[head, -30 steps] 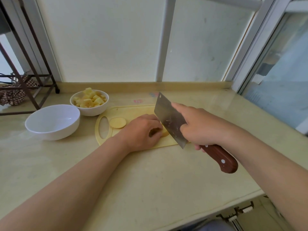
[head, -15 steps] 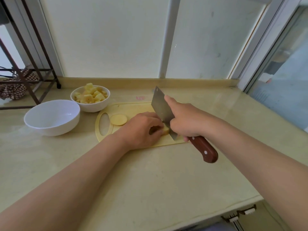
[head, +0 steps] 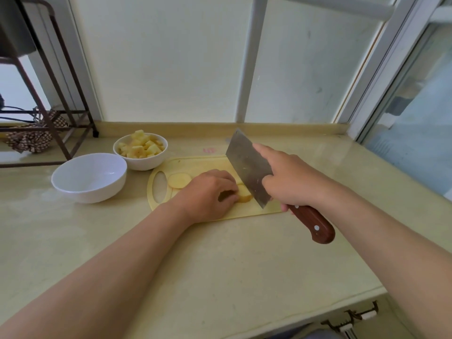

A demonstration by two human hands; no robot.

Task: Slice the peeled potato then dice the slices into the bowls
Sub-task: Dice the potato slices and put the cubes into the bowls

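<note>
A pale yellow cutting board [head: 208,163] lies on the counter. On it my left hand [head: 208,194] holds down a piece of peeled potato [head: 244,194] with curled fingers; most of the piece is hidden under the hand. My right hand [head: 291,179] grips a cleaver [head: 247,165] by its wooden handle, index finger along the blade. The blade stands just right of the potato piece, its lower corner at the board. A round potato slice [head: 179,180] lies near the board's handle hole. A small white bowl [head: 140,151] holds potato cubes. A larger white bowl [head: 89,177] is empty.
A dark metal rack [head: 49,113] with a patterned cloth stands at the back left of the counter. Window frames run along the back and right. The counter's front edge [head: 318,311] is at lower right.
The cleaver came down onto the potato piece half a second ago and now stands slightly higher and more to the right. My left hand stays on the potato.
</note>
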